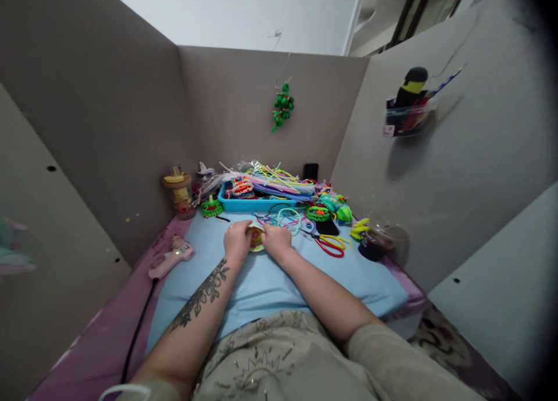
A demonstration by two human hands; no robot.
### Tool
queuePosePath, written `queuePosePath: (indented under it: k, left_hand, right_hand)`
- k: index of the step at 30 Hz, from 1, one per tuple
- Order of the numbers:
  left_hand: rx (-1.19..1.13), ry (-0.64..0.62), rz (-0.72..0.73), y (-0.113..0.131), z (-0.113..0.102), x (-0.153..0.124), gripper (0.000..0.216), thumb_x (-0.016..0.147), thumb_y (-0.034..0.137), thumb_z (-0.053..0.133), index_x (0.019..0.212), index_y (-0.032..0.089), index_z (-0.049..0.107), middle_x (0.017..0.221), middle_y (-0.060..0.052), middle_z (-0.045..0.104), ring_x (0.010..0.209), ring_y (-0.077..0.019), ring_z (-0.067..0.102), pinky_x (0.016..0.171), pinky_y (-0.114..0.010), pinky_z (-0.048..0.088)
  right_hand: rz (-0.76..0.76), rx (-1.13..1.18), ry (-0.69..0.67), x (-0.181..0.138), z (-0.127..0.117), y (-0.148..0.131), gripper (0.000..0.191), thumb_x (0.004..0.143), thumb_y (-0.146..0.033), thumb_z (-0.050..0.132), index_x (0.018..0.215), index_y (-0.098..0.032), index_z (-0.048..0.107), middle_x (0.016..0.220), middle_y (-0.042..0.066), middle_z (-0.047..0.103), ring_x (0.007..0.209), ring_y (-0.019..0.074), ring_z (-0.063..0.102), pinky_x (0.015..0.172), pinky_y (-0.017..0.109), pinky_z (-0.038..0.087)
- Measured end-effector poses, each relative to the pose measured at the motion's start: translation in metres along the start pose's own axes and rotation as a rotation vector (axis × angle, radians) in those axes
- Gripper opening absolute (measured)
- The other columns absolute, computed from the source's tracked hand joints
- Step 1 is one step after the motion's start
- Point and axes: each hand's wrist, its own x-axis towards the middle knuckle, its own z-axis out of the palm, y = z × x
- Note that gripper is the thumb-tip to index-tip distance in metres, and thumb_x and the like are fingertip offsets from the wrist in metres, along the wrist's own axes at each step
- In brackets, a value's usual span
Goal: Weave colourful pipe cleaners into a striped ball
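Between my two hands is a small round piece (257, 238) with a pale rim and a yellow, pink and orange middle; its exact kind is unclear. My left hand (238, 239) is closed on its left edge, and my right hand (276, 240) grips the right edge. Just beyond my hands lie loose pastel pipe cleaners (285, 217). Red and yellow-handled scissors (330, 245) rest to the right of my right hand. A pink glue gun (172, 260) with a black cord lies left of my left forearm.
At the back stands a blue tray (257, 205) heaped with pipe cleaners. Green pipe-cleaner pieces (211, 207) sit beside it. A lidded cup (179, 194) stands at left, a dark cup (374, 245) at right. Grey panels surround the table; a clear holder (405, 119) hangs on the right one.
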Motion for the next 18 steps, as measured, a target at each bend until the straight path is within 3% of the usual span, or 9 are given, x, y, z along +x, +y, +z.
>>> queuePosePath:
  k: [4, 8, 13, 17, 18]
  left_hand:
    - [0.036, 0.031, -0.003, 0.004, -0.006, -0.001, 0.029, 0.077, 0.015, 0.052, 0.1, 0.021, 0.069, 0.102, -0.007, 0.07, 0.102, -0.0252, 0.058, 0.094, -0.033, 0.04]
    - [-0.001, 0.07, -0.112, 0.003, -0.007, -0.001, 0.027, 0.075, 0.016, 0.054, 0.094, 0.021, 0.071, 0.098, -0.007, 0.071, 0.099, -0.0251, 0.06, 0.091, -0.033, 0.042]
    - [-0.461, 0.037, -0.408, -0.008, -0.004, 0.009, 0.024, 0.072, 0.021, 0.057, 0.092, 0.017, 0.069, 0.093, -0.007, 0.071, 0.092, -0.0238, 0.063, 0.082, -0.032, 0.048]
    - [-0.672, -0.074, -0.404, -0.009, -0.006, 0.013, 0.037, 0.076, 0.028, 0.057, 0.11, 0.014, 0.061, 0.104, -0.01, 0.069, 0.087, -0.0207, 0.066, 0.074, -0.03, 0.053]
    - [-0.881, -0.182, -0.407, -0.008, -0.008, 0.013, 0.044, 0.077, 0.032, 0.057, 0.118, 0.015, 0.057, 0.11, -0.011, 0.067, 0.089, -0.022, 0.066, 0.073, -0.033, 0.054]
  right_hand:
    - [-0.049, 0.096, 0.051, -0.003, 0.002, 0.001, 0.03, 0.082, -0.025, 0.046, 0.106, -0.021, 0.062, 0.092, 0.011, 0.07, 0.086, 0.0254, 0.065, 0.074, 0.035, 0.046]
    - [-0.074, 0.393, 0.13, -0.001, 0.011, 0.005, 0.044, 0.08, -0.028, 0.051, 0.124, -0.023, 0.05, 0.109, 0.008, 0.066, 0.094, 0.0223, 0.063, 0.082, 0.034, 0.047]
    - [-0.047, 0.969, 0.036, 0.01, 0.025, 0.011, 0.057, 0.072, -0.037, 0.063, 0.123, -0.019, 0.046, 0.115, 0.01, 0.061, 0.094, 0.0188, 0.062, 0.067, 0.027, 0.053]
    - [0.09, 1.261, -0.066, 0.016, 0.026, 0.016, 0.052, 0.074, -0.047, 0.058, 0.118, -0.02, 0.047, 0.112, 0.009, 0.06, 0.072, 0.0142, 0.063, 0.05, 0.023, 0.051]
    - [0.129, 1.312, -0.067, 0.017, 0.024, 0.017, 0.051, 0.076, -0.049, 0.056, 0.117, -0.02, 0.048, 0.109, 0.008, 0.061, 0.066, 0.0128, 0.061, 0.047, 0.023, 0.05]
